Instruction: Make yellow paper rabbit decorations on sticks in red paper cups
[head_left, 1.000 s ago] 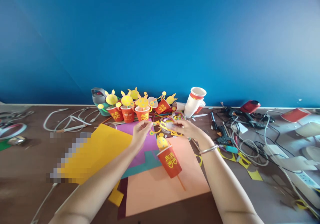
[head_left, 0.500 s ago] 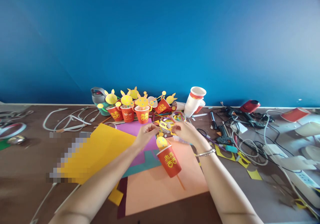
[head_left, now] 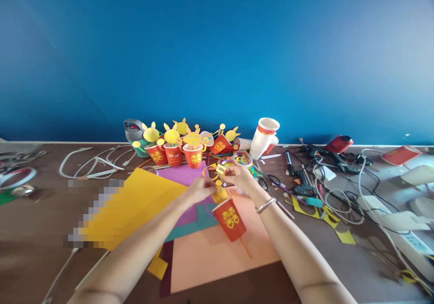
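Red paper cup (head_left: 230,218) with the yellow double-happiness print is sitting tilted on the peach paper sheet (head_left: 217,259), about midway between the worktop's near and far edges, its mouth leaning toward your hands and a thin stick (head_left: 246,247) poking out from under it. You are working just above its rim, where a yellow cutout (head_left: 219,194) is showing. Your left hand (head_left: 200,189) is pinching closed on that yellow cutout from the left, and your right hand (head_left: 239,177) is pinching closed on its upper part from the right. Both grips are narrowed to fingertips with little or no gap, though how the small yellow pieces join is too fine to tell. Neither hand seems to be holding the cup itself.

My judgement is that the paper is thin, so you are better off pinching lightly and near the point where the pieces meet, and bracing one wrist on the peach paper sheet so the cup is not tipping further. Pulling sideways could tear the cutout or roll the cup off its stick.

Both forearms are reaching in from the near edge and converging, with your wrists raised and fingers curling down and inward. A bracelet (head_left: 265,205) is sitting on your right wrist. Along the far edge, a row of finished cups (head_left: 174,152) is standing, with a stack of paper cups (head_left: 264,137) to its right and a glue gun (head_left: 303,184) lying among cables toward the right edge.
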Motion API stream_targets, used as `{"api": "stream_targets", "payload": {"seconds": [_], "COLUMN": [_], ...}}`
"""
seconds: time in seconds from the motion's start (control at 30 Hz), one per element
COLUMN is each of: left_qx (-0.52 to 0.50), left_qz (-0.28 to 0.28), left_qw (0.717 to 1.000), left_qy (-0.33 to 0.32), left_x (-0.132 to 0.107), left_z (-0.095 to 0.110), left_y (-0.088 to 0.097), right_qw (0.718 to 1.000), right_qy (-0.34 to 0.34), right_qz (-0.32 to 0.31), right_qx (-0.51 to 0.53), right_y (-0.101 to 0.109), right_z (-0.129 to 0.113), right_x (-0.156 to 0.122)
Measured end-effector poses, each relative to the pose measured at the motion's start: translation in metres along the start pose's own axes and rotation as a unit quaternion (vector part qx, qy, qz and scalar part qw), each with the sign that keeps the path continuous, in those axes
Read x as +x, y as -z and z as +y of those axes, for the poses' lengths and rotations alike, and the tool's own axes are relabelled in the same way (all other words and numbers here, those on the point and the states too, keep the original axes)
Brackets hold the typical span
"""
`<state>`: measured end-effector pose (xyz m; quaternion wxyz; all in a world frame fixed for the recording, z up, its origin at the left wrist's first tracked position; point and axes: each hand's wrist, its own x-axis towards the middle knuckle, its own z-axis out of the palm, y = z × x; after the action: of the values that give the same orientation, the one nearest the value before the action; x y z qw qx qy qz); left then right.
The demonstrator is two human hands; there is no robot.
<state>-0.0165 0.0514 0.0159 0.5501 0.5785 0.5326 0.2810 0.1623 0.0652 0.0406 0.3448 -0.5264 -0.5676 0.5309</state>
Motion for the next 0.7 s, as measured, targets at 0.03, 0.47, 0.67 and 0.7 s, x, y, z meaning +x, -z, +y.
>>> {"api": "stream_targets", "payload": {"seconds": [0.03,0.47,0.67,0.7], "left_qx": [-0.014,-0.083,-0.08,-0.076], "left_qz": [-0.006,0.001,0.002,0.001], "left_qw": [1.0,0.996,0.997,0.997], "left_qy": [0.005,0.018,0.021,0.022], "left_x": [0.0004,0.0001,-0.0003,-0.0003], "left_z": [-0.0005,0.0041,0.0065,0.0072], "left_y": [0.0001,-0.0002,-0.0006,-0.0008], "right_qw": [1.0,0.986,0.987,0.989], "right_qy": [-0.016,-0.109,-0.095,-0.087], "right_qz": [-0.007,-0.075,-0.092,-0.09], "right_qx": [0.008,0.101,0.089,0.082], "right_y": [-0.0005,-0.0009,-0.0005,-0.0005], "right_z": [0.0013,0.0021,-0.0014,-0.0026], "right_x": [0.0008,0.0009,-0.0012,-0.0019]}}
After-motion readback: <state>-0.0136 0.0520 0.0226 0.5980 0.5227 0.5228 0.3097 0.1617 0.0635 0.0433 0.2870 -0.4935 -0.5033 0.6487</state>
